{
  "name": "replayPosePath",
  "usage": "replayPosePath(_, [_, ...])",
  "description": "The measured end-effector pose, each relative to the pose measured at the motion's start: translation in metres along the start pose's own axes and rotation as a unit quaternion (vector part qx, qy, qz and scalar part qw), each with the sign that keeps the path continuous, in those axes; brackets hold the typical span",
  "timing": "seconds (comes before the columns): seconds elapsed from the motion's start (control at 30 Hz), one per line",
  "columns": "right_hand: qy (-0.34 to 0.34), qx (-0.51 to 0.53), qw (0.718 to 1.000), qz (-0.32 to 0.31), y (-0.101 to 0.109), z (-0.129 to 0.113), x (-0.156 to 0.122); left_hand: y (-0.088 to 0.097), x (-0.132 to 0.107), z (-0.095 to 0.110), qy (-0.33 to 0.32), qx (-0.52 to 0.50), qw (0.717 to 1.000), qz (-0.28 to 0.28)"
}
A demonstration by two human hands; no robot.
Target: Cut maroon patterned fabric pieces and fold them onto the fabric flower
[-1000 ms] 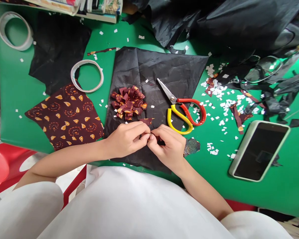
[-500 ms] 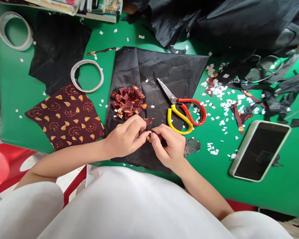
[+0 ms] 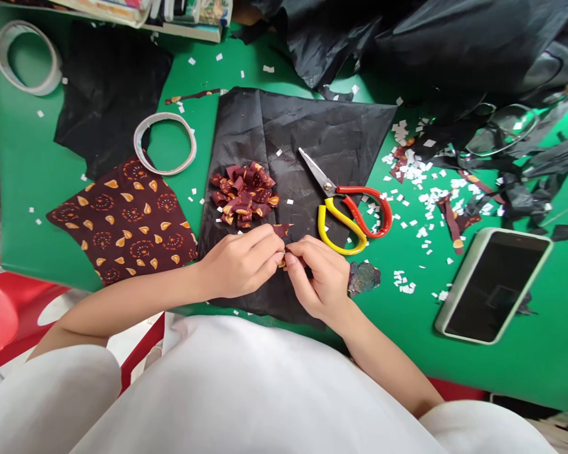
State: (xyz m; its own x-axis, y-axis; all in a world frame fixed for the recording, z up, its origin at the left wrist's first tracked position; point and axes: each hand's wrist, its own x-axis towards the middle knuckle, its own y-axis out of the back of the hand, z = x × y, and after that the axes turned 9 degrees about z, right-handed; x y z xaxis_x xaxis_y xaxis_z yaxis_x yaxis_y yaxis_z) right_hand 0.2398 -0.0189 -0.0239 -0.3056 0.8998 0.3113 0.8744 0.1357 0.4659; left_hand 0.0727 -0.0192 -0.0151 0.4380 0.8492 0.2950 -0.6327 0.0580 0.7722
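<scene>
Your left hand (image 3: 243, 263) and right hand (image 3: 320, 275) are pinching a small maroon-and-orange fabric-like strip (image 3: 283, 265) near the green desk's (image 3: 397, 321) front edge; probably light, floppy, so grab ends.

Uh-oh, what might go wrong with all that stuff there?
The little patterned scrap between the left hand and right hand might slip, being so small. The left hand could squash the ruffled maroon flower just beyond it. The right hand might bump the scissors lying close by.
</scene>
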Motion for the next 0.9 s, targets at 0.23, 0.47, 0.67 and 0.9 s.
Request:
replayPosePath(0.23, [0.086,-0.079,0.993,0.009,-0.0035,0.0057,-0.0026,-0.0003,-0.0009,0.0004,0.01,0.001,1.0,-0.026])
replayPosePath(0.47, [0.101,-0.098,0.99,0.012,-0.0043,0.0063,-0.0031,-0.0008,-0.0007,-0.0004,0.025,-0.016,0.999,-0.038])
replayPosePath(0.67, [0.087,-0.089,0.992,0.005,-0.0034,0.005,-0.0029,-0.0007,-0.0021,-0.0003,0.051,-0.065,0.995,-0.048])
replayPosePath(0.9, [0.081,-0.078,0.994,0.006,-0.0031,0.0049,-0.0027,-0.0002,-0.0018,0.0003,0.084,-0.119,0.988,-0.049])
